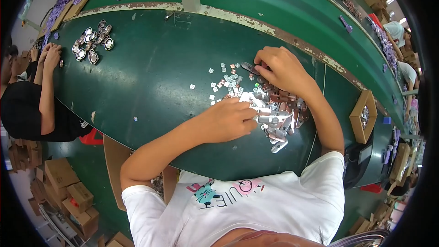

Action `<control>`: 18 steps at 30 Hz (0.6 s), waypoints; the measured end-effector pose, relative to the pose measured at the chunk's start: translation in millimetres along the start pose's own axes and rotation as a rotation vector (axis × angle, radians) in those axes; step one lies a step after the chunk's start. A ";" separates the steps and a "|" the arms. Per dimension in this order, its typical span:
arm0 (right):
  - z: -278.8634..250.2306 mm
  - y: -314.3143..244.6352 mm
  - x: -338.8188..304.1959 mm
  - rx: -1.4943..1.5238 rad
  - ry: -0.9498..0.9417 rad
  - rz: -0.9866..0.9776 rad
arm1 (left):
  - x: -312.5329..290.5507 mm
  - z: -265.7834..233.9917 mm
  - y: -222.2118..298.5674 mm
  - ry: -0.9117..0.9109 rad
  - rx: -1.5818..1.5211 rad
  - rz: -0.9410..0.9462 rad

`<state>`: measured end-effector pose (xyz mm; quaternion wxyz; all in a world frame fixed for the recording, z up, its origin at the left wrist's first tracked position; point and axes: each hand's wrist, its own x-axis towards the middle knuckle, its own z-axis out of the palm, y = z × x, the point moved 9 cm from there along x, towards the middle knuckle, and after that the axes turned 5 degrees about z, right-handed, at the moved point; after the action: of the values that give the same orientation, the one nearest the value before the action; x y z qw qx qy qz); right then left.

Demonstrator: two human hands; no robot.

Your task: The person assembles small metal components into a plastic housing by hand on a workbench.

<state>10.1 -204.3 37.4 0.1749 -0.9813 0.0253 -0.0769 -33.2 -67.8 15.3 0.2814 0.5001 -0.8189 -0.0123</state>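
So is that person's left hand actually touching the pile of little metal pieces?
Touching. In the head view the left hand has its fingers resting on the near edge of the pile of metal pieces, pinching one of them, with no gap visible.

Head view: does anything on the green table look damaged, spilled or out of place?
The table's far edge is worn, its green coating flaked away in a pale, rusty strip. Small square pieces lie scattered loose beyond the metal clip pile that both hands work in. Nothing else stands out.
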 end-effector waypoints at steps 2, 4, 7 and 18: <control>-4.5 -0.2 -0.9 -0.035 0.055 0.001 | -1.0 2.3 -1.6 -0.004 0.004 -0.020; -6.7 -2.5 0.1 0.045 0.076 -0.029 | -0.8 1.7 -3.1 -0.032 0.022 -0.039; 3.9 -10.7 -1.2 0.091 -0.036 -0.133 | 2.6 -8.9 -5.0 -0.021 -0.026 -0.077; 13.6 -21.3 -6.3 -0.050 0.003 -0.246 | -2.0 -7.2 -13.4 -0.071 -0.027 -0.102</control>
<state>6.5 -179.2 31.3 0.1397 -0.9809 -0.0931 -0.0987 -18.3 -71.0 16.4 0.2578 0.5366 -0.8015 -0.0556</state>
